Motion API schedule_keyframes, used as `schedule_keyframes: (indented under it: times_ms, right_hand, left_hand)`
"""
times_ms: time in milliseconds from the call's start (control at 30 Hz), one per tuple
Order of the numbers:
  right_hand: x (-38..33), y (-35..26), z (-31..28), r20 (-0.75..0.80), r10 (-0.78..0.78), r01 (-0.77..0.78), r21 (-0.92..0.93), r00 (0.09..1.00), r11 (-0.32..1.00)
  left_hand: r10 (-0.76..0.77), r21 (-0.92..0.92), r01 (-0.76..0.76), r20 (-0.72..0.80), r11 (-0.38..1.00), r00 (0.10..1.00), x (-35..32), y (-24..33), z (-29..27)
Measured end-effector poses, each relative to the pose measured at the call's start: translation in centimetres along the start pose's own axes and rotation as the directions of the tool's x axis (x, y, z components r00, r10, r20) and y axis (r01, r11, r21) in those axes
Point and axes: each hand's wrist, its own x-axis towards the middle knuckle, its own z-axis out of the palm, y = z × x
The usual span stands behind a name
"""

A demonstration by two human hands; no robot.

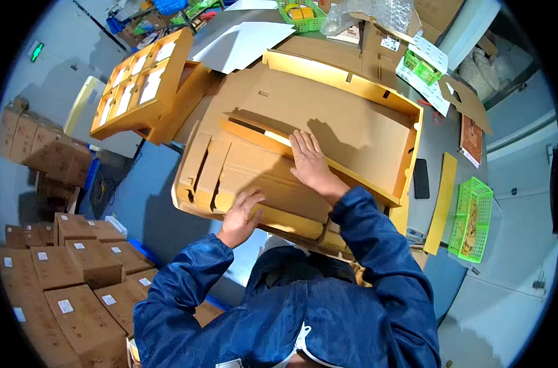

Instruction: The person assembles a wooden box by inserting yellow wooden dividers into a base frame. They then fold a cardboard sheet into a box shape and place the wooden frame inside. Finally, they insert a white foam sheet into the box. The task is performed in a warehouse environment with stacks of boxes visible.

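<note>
A large cardboard box blank [346, 116], brown inside with golden-yellow outer faces, lies partly folded on the table. Its far and right walls stand up, and a long near strip [254, 134] is raised at a slant. My right hand [313, 164] presses along that strip with its fingers stretched out, gripping nothing. Close to the blank's near edge, my left hand [239, 219] rests on the flat near flap [267, 175], its fingers loosely bent and apart. The palm side of both hands is hidden.
A yellow compartment box [141, 83] with white inserts stands at the left. A black phone [421, 178], a yellow strip [441, 202] and a green basket [471, 219] lie to the right. White sheets [239, 48] lie behind. Brown cartons [76, 306] are stacked at lower left.
</note>
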Motion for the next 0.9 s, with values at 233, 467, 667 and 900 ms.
schedule_keyframes:
  times_ms: [233, 467, 667, 900]
  right_hand:
    - [-1.5, 2.2, 4.4, -0.084, -0.082, 0.079, -0.041, 0.993, 0.996]
    - [-12.2, 8.0, -6.9, 0.459, 0.031, -0.006, -0.057, 0.888, 0.998]
    - [-16.6, 5.6, -7.0, 0.388, -0.182, 0.266, -0.174, 0.904, 0.948]
    - [-18.8, 2.4, -5.7, 0.621, -0.072, 0.257, -0.213, 0.780, 0.943]
  left_hand:
    - [-0.100, 0.006, 0.102, -0.108, 0.995, 0.989, 0.3, -4.4, -4.4]
    - [-0.051, 0.075, 0.060, -0.115, 0.995, 0.992, 2.6, -9.7, -8.3]
    - [0.352, 0.621, -0.446, 0.276, 0.644, 0.894, 11.7, -11.9, -7.1]
    - [0.542, 0.455, -0.890, 0.754, -0.023, 0.372, 22.1, -10.0, 0.3]
